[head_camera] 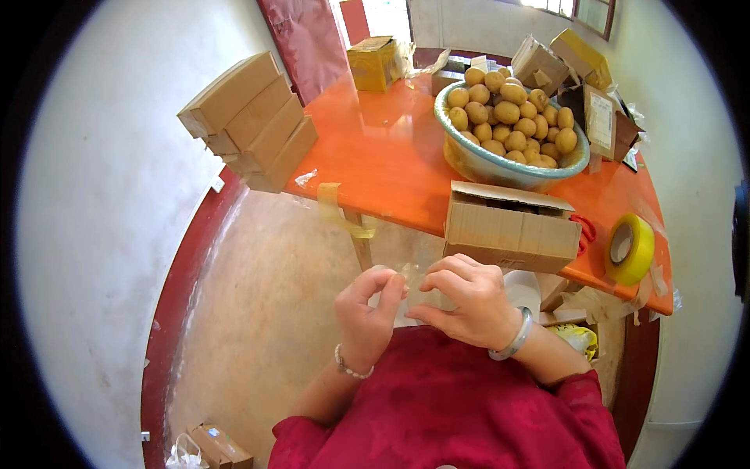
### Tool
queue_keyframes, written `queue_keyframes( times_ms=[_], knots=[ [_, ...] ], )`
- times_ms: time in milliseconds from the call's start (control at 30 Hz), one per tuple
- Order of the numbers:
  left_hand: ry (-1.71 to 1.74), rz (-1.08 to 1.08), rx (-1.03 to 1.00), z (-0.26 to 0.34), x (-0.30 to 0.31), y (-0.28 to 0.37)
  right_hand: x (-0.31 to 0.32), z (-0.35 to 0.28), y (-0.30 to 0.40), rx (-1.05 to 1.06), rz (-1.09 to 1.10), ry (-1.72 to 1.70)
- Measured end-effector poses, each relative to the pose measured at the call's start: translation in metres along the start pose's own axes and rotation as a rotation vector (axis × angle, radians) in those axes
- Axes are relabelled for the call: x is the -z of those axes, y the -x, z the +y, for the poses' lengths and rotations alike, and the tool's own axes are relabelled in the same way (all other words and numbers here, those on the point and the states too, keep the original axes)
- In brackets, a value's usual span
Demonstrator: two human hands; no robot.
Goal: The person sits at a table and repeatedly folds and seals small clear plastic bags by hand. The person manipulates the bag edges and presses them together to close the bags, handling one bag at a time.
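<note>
My left hand (372, 305) is raised in front of my body, thumb and forefinger pinched together. Something thin and see-through, apparently clear plastic film (412, 275), shows faintly by its fingertips. Close beside it, my right hand (471, 302) has its thumb and forefinger apart, and no object shows clearly between them. Just beyond the right hand, a cardboard box (510, 231) with a raised top flap sits at the front edge of the orange table (375, 152). Red scissor handles (583, 234) stick out beside the box. A roll of yellow packing tape (630, 249) stands to their right.
A large basin (510, 167) heaped with brown round produce (515, 117) sits behind the box. Stacked cardboard boxes (258, 123) rise at the table's left end. A tape strip (331, 205) hangs off the front edge. Opened cartons (603, 123) crowd the back right.
</note>
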State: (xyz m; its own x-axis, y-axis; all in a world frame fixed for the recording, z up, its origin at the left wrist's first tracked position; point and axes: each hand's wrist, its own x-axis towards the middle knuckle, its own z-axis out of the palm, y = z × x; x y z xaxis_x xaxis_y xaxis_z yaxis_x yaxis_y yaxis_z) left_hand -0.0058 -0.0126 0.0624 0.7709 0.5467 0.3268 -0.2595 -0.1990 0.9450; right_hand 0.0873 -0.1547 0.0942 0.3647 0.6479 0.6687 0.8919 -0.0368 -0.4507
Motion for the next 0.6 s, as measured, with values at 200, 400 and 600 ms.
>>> queue_keyframes(
  times_ms=[200, 400, 600],
  knots=[
    [0.173, 0.039, 0.147, 0.006, 0.001, -0.001, -0.010, 0.011, 0.010, -0.055, 0.033, -0.082],
    [0.157, -0.035, 0.128, 0.007, 0.001, -0.003, -0.021, 0.015, 0.008, -0.305, 0.100, -0.376],
    [-0.025, -0.099, 0.145, 0.002, 0.012, -0.004, -0.018, 0.017, 0.014, -0.672, -0.047, -0.845]
  ],
)
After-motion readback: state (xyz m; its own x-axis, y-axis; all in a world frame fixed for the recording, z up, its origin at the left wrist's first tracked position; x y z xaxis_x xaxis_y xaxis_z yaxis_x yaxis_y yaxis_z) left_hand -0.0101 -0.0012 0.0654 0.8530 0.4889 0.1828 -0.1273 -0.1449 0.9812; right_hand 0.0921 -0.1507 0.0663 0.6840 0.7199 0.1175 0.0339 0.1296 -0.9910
